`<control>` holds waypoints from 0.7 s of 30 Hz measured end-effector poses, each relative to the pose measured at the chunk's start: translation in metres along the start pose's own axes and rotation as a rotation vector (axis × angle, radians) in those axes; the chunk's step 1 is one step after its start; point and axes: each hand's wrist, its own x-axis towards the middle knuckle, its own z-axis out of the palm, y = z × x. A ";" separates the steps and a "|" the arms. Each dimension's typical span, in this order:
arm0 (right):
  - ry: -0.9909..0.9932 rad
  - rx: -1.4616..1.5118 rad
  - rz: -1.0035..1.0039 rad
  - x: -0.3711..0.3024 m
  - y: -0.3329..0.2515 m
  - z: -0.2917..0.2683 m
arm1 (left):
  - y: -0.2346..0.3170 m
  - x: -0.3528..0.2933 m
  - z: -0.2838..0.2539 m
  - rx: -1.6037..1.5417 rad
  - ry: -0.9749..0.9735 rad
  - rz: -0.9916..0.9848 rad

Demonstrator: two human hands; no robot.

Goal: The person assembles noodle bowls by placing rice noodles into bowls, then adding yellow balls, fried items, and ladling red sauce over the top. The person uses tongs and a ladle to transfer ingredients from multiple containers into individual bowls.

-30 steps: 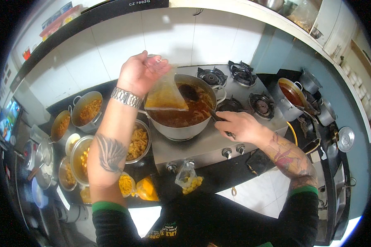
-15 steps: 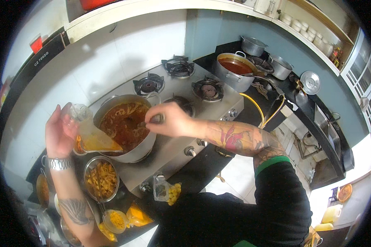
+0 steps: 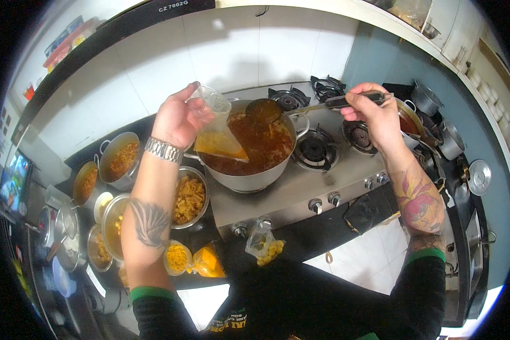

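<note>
A large metal pot [image 3: 252,182] of brown-red stew stands on the stove. My left hand [image 3: 178,122] grips a clear plastic bag [image 3: 224,139], its mouth spread and its lower corner holding yellow-orange liquid with bits at the bottom. The bag hangs over the pot's left side. My right hand [image 3: 374,113] is closed around the dark handle of a long ladle [image 3: 264,111]. The ladle's bowl is at the pot's far side, level with the rim and close to the bag, and looks full of dark broth. Whether it touches the stew I cannot tell.
A metal bowl of cooked pieces [image 3: 190,199] sits left of the stove. Nearer are a bowl of yellow shreds [image 3: 177,258], an orange bag [image 3: 208,262] and a bag of small yellow-green round pieces [image 3: 268,249]. Bare burners [image 3: 315,148] lie right; several pots stand farther left and right.
My right hand has moved right, away from above the pot, and the ladle's bowl now shows at the far rim. The bag stays over the pot's left side. The view has turned left.
</note>
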 end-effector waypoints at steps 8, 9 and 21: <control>-0.043 0.008 -0.139 0.009 -0.058 0.017 | -0.015 0.003 0.018 0.064 0.090 -0.009; -0.061 0.000 -0.160 0.007 -0.064 0.021 | -0.017 0.001 0.022 0.074 0.083 -0.008; -0.485 -0.930 -1.311 -0.070 -0.037 0.012 | -0.007 -0.011 0.040 -0.171 0.042 0.153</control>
